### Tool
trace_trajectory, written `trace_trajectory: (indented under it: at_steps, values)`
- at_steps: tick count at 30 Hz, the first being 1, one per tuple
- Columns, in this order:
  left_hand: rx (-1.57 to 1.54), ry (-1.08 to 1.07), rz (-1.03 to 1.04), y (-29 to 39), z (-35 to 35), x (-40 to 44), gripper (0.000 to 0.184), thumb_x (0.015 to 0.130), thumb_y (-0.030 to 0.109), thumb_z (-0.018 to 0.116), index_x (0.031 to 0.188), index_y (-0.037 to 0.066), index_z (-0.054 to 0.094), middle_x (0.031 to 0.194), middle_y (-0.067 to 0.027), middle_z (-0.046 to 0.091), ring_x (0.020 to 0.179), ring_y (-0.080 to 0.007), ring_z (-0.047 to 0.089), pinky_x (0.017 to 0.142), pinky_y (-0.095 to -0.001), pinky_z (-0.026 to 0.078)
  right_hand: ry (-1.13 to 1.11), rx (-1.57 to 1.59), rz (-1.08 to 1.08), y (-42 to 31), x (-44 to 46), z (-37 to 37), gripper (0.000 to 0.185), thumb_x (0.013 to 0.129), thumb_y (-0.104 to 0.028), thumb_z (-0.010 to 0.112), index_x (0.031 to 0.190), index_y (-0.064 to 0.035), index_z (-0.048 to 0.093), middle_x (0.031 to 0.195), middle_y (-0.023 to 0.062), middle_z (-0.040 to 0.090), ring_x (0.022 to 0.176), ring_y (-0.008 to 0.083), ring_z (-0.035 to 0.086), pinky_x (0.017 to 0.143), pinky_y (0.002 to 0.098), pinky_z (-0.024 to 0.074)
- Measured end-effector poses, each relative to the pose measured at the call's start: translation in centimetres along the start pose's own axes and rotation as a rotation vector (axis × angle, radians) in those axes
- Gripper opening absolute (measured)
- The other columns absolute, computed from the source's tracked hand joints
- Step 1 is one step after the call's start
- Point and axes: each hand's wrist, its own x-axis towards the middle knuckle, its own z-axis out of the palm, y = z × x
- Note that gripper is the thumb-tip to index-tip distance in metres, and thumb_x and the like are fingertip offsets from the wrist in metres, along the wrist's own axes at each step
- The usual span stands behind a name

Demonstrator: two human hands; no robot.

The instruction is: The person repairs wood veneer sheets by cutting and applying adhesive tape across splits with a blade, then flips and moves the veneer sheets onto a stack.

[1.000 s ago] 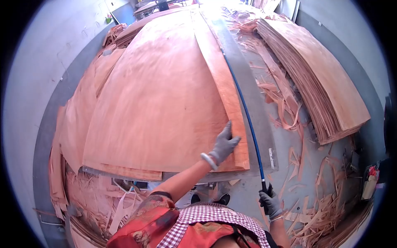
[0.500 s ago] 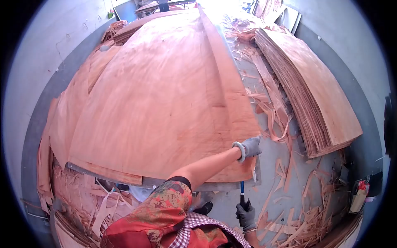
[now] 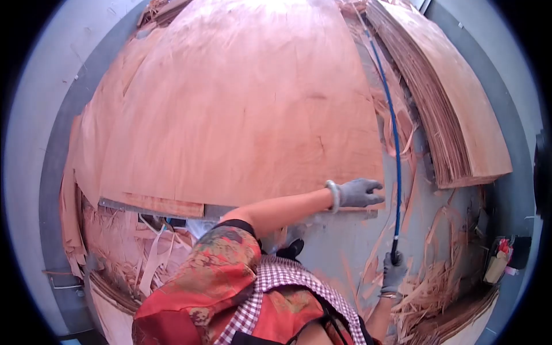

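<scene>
A broad, thin wood veneer sheet (image 3: 241, 115) lies across the surface in front of me, its near edge just beyond my body. Over its near right corner is my left hand (image 3: 359, 193), in a grey glove with a pale bracelet at the wrist. Its fingers are apart and point right, with nothing visible in them. My right hand (image 3: 394, 273), also gloved in grey, is closed around the dark handle of a long blue pole (image 3: 393, 126). The pole runs away from me along the sheet's right side, its far tip near the back.
To the right stands a long stack of veneer sheets (image 3: 460, 109). Torn veneer strips (image 3: 428, 293) litter the grey floor (image 3: 339, 253). More scraps (image 3: 115, 236) lie at the left, below the sheet's near edge. A grey wall (image 3: 512, 126) borders the right side.
The raised strip along the sheet's right side now lies flat. My left hand has opened off the corner. My right hand has moved right and up, bringing the blue pole alongside the sheet.
</scene>
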Motion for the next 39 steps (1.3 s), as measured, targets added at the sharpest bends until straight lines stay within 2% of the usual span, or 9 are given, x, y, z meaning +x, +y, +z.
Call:
trace_trajectory:
  at_steps: [9,16,20,22,28,30,32,35,39]
  values:
    - [-0.496,-0.201,-0.556,-5.3,3.3,-21.2,0.033,0.092,0.023,0.056,0.115,-0.001,0.057,0.094,-0.0065,0.063,0.082,-0.0111,0.059,0.073,-0.0242,0.050,-0.170,0.108,0.012,-5.8,-3.9,2.5,0.019,0.084,-0.017,0.068,0.092,-0.0015,0.062,0.067,-0.0047,0.052,0.057,0.0051,0.046,0.050,0.0212,0.0390]
    - [-0.861,-0.081,-0.419,-5.5,4.2,-28.2,0.043,0.094,0.029,0.053,0.126,0.001,0.048,0.111,-0.0109,0.060,0.100,-0.0166,0.058,0.087,-0.0296,0.047,-0.629,0.609,0.189,-18.8,-7.7,18.2,0.020,0.087,-0.017,0.065,0.099,-0.0020,0.062,0.071,-0.0029,0.055,0.057,0.0040,0.049,0.050,0.0187,0.0397]
    - [-1.534,0.169,-0.320,-5.3,1.0,-34.4,0.026,0.090,0.028,0.058,0.103,0.005,0.054,0.090,-0.0082,0.063,0.080,-0.0161,0.061,0.069,-0.0279,0.050,-1.008,0.610,0.044,-21.8,-11.4,23.0,0.021,0.089,-0.020,0.063,0.100,-0.0030,0.063,0.078,-0.0024,0.058,0.068,0.0046,0.052,0.059,0.0210,0.0430]
    - [-1.152,0.404,-0.407,-5.7,-1.3,-39.3,0.022,0.089,0.026,0.060,0.097,0.005,0.056,0.076,-0.0054,0.059,0.066,-0.0135,0.058,0.059,-0.0266,0.047,-1.191,0.497,0.075,-20.0,-12.2,24.6,0.023,0.090,-0.022,0.061,0.102,-0.0028,0.063,0.082,-0.0022,0.059,0.074,0.0059,0.053,0.064,0.0225,0.0446]
    - [-0.436,0.895,-0.683,-9.3,-6.5,-52.2,0.019,0.088,0.023,0.060,0.092,0.005,0.056,0.073,-0.0065,0.058,0.064,-0.0146,0.056,0.058,-0.0286,0.046,-1.017,0.131,-0.298,-18.0,-15.3,32.9,0.033,0.090,-0.022,0.059,0.117,-0.0023,0.058,0.108,0.0086,0.064,0.097,0.0174,0.058,0.087,0.0298,0.0451]
    - [0.274,0.953,-0.703,-12.7,-7.7,-56.7,0.024,0.089,0.021,0.058,0.104,0.002,0.056,0.074,-0.0058,0.060,0.065,-0.0207,0.059,0.062,-0.0312,0.048,-1.059,0.071,-0.334,-15.3,-15.6,37.5,0.037,0.089,-0.019,0.061,0.122,-0.0041,0.055,0.112,0.0086,0.064,0.100,0.0178,0.057,0.090,0.0306,0.0443]
    - [0.673,1.025,-0.866,-12.0,-8.0,-57.7,0.027,0.087,0.019,0.059,0.108,0.002,0.056,0.090,-0.0126,0.062,0.082,-0.0309,0.059,0.074,-0.0363,0.047,-1.045,0.421,-0.152,-14.6,-16.8,39.0,0.031,0.086,-0.013,0.064,0.114,-0.0027,0.058,0.102,0.0051,0.065,0.092,0.0165,0.059,0.084,0.0302,0.0462]
    - [1.065,1.093,-0.825,-11.0,-7.4,-57.3,0.030,0.085,0.017,0.059,0.111,0.002,0.056,0.109,-0.0187,0.057,0.100,-0.0362,0.053,0.086,-0.0399,0.043,-1.090,0.399,-0.236,-15.8,-17.4,37.8,0.020,0.084,-0.008,0.065,0.102,-0.0015,0.060,0.086,0.0022,0.061,0.079,0.0131,0.057,0.072,0.0282,0.0474]
    - [1.030,1.049,-0.589,-10.6,-6.9,-52.3,0.035,0.081,0.019,0.065,0.110,0.002,0.057,0.114,-0.0180,0.056,0.108,-0.0341,0.051,0.093,-0.0413,0.040,-1.497,0.952,0.183,-19.8,-16.4,34.0,0.014,0.084,-0.007,0.065,0.095,-0.0018,0.059,0.078,0.0008,0.057,0.064,0.0106,0.053,0.061,0.0251,0.0446]
